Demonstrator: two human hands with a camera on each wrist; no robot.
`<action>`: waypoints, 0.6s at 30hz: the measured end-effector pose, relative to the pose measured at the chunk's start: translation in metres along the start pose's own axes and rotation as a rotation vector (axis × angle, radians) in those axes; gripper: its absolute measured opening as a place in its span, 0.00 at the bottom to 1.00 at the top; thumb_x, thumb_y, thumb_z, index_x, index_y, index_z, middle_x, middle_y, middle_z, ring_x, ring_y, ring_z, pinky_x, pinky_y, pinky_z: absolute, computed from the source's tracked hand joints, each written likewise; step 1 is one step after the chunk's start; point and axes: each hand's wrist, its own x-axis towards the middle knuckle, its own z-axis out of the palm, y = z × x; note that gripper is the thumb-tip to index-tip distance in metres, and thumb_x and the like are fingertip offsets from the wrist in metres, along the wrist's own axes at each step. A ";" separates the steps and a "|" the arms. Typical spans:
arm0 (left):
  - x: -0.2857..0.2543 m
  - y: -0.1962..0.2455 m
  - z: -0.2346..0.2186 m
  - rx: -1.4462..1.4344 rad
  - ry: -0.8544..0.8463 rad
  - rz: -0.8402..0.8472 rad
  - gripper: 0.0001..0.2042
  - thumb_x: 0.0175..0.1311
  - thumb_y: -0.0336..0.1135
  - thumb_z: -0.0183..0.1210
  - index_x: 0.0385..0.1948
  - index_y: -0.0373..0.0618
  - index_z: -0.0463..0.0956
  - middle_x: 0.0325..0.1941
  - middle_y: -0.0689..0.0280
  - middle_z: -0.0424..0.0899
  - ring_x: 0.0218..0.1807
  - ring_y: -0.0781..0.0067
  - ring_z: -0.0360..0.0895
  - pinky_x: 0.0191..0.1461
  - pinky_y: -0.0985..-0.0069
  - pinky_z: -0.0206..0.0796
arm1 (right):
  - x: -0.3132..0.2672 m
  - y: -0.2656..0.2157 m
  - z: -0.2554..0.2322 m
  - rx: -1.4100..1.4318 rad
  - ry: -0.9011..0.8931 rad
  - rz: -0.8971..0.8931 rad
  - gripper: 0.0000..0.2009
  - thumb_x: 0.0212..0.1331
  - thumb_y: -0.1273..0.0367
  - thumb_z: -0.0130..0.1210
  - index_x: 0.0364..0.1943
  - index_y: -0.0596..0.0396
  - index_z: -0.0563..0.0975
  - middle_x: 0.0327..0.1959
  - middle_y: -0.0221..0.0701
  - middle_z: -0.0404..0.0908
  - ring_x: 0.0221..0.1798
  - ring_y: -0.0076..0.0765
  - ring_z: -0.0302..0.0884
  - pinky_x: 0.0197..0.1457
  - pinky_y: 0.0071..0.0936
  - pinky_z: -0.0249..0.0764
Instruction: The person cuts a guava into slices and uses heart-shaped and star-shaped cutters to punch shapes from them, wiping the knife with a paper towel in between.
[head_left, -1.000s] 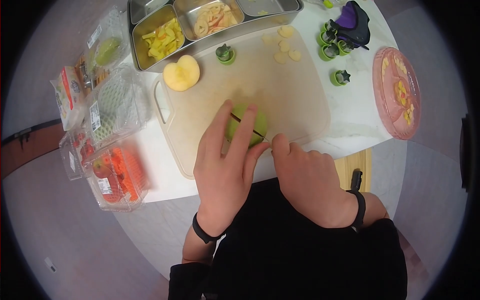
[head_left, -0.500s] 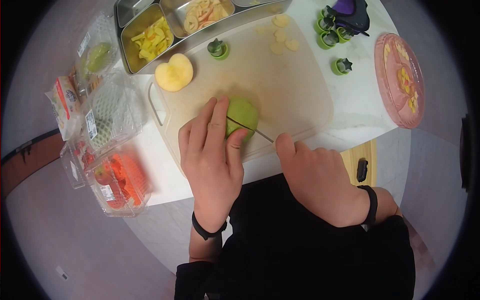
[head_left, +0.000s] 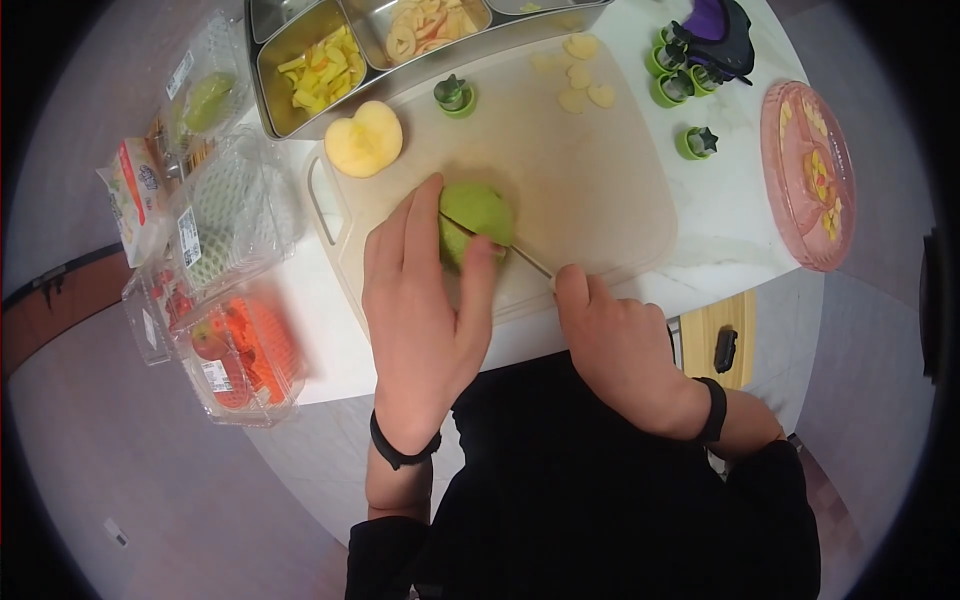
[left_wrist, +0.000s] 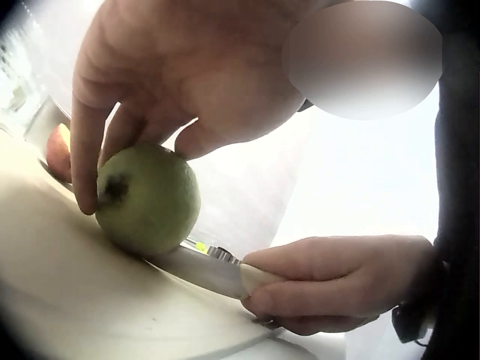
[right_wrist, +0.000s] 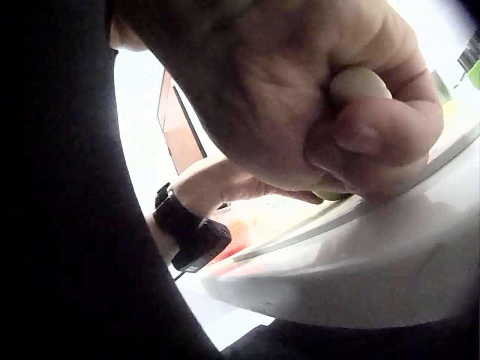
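Observation:
On the cutting board (head_left: 590, 190) sits a green apple (head_left: 485, 212) with a dark cut line running across its top. My left hand (head_left: 420, 310) grips it, fingers along its left side and thumb on the near side. In the left wrist view, the apple's dark blossom end (left_wrist: 114, 187) faces the camera. My right hand (head_left: 635, 365) holds a knife (left_wrist: 206, 271) by its pale handle (right_wrist: 360, 84). The blade is low in the apple, and part of it is hidden there. A halved apple (head_left: 362, 140) with pale flesh rests on the board's far left.
A star-shaped cutter (head_left: 455, 95) and thin slices (head_left: 578, 76) lie on the board. Behind stands a divided steel tray (head_left: 430, 62) with cut fruit. More cutters (head_left: 698, 143) and a pink round platter (head_left: 805, 200) are at right; clear plastic fruit boxes (head_left: 235, 200) stand at left.
My left hand has shifted left off the apple's top to its side, baring more of the apple and the cut. The knife stays in the apple; the head view has shifted slightly.

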 end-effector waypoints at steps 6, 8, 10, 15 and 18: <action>0.000 0.004 0.010 0.029 0.034 -0.037 0.34 0.64 0.39 0.75 0.68 0.34 0.71 0.60 0.46 0.80 0.59 0.40 0.79 0.62 0.54 0.72 | -0.029 0.012 -0.006 0.101 -0.076 0.068 0.05 0.67 0.72 0.56 0.41 0.51 0.71 0.27 0.34 0.80 0.21 0.41 0.85 0.22 0.37 0.78; 0.002 0.004 0.007 -0.021 0.023 -0.053 0.33 0.64 0.38 0.74 0.68 0.36 0.71 0.58 0.48 0.80 0.58 0.42 0.80 0.61 0.54 0.73 | -0.043 0.029 -0.013 0.180 -0.102 0.087 0.04 0.69 0.72 0.56 0.41 0.52 0.71 0.27 0.36 0.81 0.23 0.46 0.85 0.25 0.41 0.79; 0.003 0.002 0.006 -0.053 0.020 -0.055 0.32 0.63 0.37 0.74 0.68 0.37 0.72 0.57 0.49 0.81 0.57 0.42 0.80 0.59 0.55 0.74 | -0.053 0.051 -0.027 0.257 -0.124 0.103 0.05 0.71 0.71 0.56 0.40 0.54 0.72 0.28 0.40 0.82 0.26 0.51 0.86 0.28 0.47 0.78; 0.006 0.003 0.004 -0.024 0.005 -0.013 0.32 0.60 0.33 0.74 0.68 0.40 0.73 0.57 0.51 0.81 0.57 0.43 0.80 0.58 0.56 0.75 | -0.045 0.083 -0.060 0.709 -0.100 0.316 0.05 0.71 0.73 0.57 0.39 0.59 0.74 0.23 0.41 0.78 0.24 0.46 0.80 0.31 0.48 0.70; 0.006 0.007 -0.001 -0.060 -0.035 -0.071 0.32 0.61 0.31 0.72 0.70 0.41 0.74 0.59 0.54 0.81 0.60 0.51 0.83 0.64 0.63 0.74 | -0.017 0.070 -0.050 0.931 0.099 0.298 0.07 0.71 0.73 0.59 0.47 0.61 0.78 0.31 0.43 0.82 0.33 0.46 0.82 0.40 0.39 0.75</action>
